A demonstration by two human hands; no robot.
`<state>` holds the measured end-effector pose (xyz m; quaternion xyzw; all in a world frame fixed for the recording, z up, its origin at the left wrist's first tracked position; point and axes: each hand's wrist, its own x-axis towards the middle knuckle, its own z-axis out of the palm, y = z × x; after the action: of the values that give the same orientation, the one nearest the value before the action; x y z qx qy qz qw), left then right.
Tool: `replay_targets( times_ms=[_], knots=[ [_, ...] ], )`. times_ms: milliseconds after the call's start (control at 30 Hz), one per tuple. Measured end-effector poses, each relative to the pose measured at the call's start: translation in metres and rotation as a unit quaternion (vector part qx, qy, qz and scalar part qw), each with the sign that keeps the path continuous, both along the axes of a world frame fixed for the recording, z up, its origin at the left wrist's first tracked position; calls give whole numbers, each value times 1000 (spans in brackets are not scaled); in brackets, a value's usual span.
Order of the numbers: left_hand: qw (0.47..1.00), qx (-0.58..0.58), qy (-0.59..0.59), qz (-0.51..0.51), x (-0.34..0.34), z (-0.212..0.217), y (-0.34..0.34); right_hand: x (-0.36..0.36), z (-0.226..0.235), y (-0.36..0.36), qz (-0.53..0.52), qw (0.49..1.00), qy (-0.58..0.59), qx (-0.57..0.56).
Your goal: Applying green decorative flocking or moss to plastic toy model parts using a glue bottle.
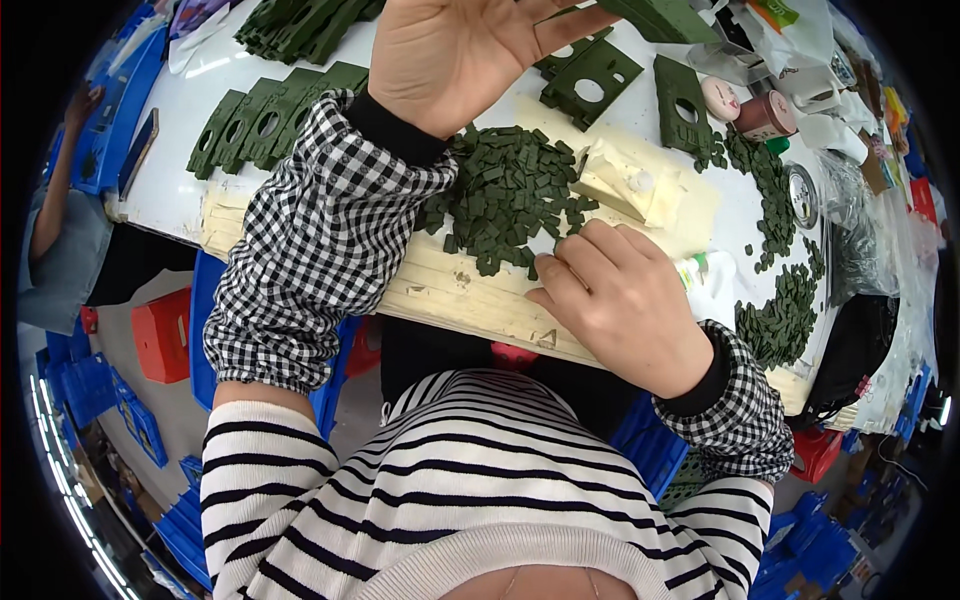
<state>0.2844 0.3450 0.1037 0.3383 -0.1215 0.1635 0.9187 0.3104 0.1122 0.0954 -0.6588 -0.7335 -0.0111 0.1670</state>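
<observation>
At the top edge my left hand reaches out, its fingertips closed on the end of a dark green plastic part that is partly cut off by the frame. A heap of small dark green plastic pieces lies below that hand. My right hand is at the heap's near right side, fingers curled and thumb against the index finger; what is in the pinch, if anything, is hidden. Just beyond it sits a cream-coloured block, and a white bottle stands beside it.
Green plates with round holes stand in a row at left; another holed plate lies farther back. More small pieces are heaped at right, near a dark red jar. A co-worker's arm and a red stool are at left.
</observation>
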Motion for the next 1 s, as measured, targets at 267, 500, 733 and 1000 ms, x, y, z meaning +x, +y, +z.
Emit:
replay_targets(
  times_ms=[267,500,733,1000],
  knots=[
    [998,-15,-35,-41,2,0,4,-8,-7,1,11,999,-44,22],
    [998,-39,-10,-42,2,-1,2,-8,-10,8,-7,999,-16,40],
    [997,-39,72,5,-2,9,-7,9,18,-3,25,983,91,154],
    [992,115,46,-32,-2,9,-18,36,43,-20,-154,886,353,259]
  ],
)
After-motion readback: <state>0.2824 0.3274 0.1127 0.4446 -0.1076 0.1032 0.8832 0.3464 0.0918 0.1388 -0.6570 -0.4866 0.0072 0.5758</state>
